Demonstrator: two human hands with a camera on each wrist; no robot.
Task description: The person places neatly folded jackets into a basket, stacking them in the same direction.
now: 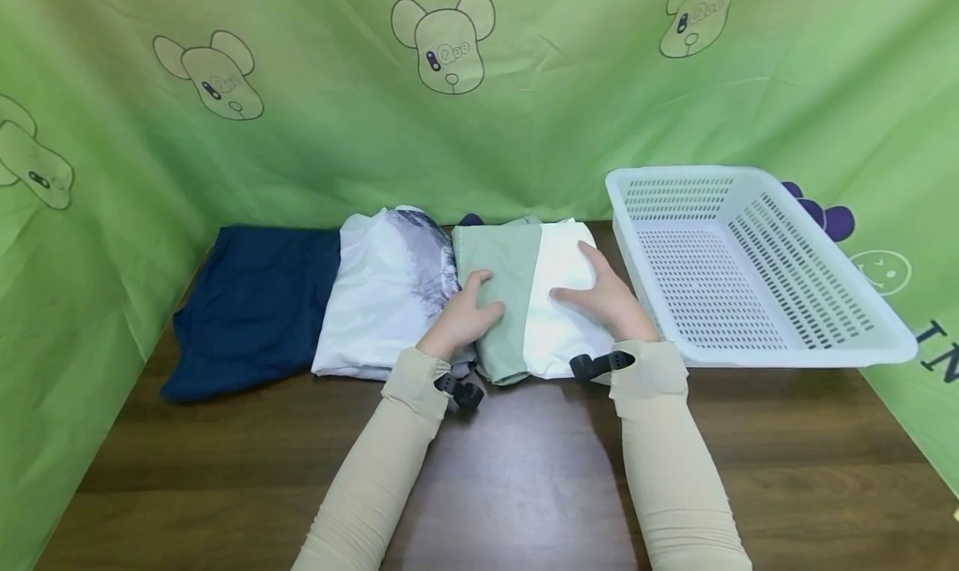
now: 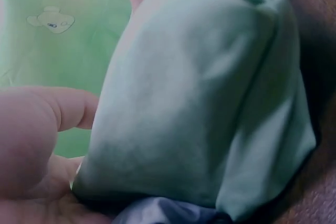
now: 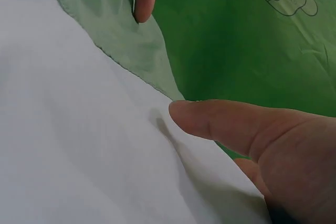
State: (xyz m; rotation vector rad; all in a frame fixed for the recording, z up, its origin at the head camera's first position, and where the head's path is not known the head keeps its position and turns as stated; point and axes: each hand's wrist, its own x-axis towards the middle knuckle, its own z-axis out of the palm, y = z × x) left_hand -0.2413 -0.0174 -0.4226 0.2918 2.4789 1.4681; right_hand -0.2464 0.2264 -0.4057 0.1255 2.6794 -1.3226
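Note:
A folded garment, half pale green and half white (image 1: 504, 292), lies between my two hands in the head view. My left hand (image 1: 462, 317) grips its left edge, with the thumb over the green cloth. On the opposite edge, my right hand (image 1: 610, 300) holds the white part, its thumb on top and the other fingers partly hidden beneath. The left wrist view shows the green cloth (image 2: 173, 93) bulging up beside the hand. In the right wrist view, the thumb (image 3: 226, 121) presses on the white cloth (image 3: 94, 129).
To the left lie a white folded garment with a grey print (image 1: 375, 296) and a dark navy folded garment (image 1: 258, 305). A white plastic basket (image 1: 644, 263) stands at the right on the brown wooden table (image 1: 509, 471). Behind hangs a green printed curtain (image 1: 315, 138).

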